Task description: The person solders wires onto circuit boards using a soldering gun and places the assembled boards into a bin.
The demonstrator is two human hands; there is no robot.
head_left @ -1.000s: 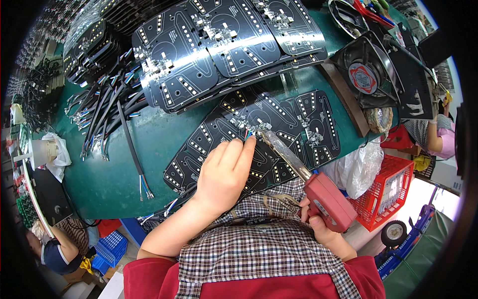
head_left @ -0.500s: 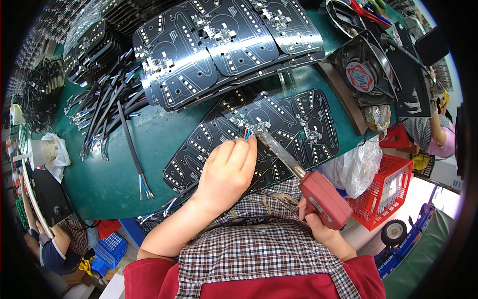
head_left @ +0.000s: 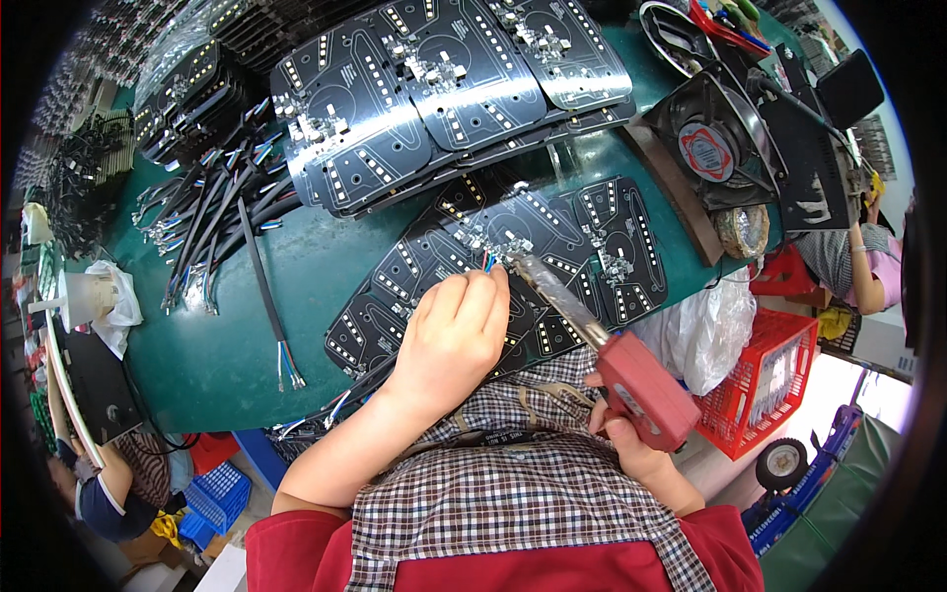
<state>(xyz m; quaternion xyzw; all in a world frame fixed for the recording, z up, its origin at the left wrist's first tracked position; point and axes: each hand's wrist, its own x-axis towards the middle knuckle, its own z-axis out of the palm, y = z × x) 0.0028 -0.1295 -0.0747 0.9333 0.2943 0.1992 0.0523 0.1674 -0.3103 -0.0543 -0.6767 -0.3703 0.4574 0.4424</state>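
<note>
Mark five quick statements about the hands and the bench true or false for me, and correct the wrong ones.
1. The left hand's grip is closed on thin coloured wires over a black LED circuit board. True.
2. The right hand's grip is around a red-handled soldering iron. True.
3. The soldering iron's shaft points away from the coloured wires. False: it points toward them.
4. A cooling fan sits to the right of the large circuit board stack. True.
5. A blue crate stands beside the clear plastic bag on the right. False: that is a red crate.
</note>
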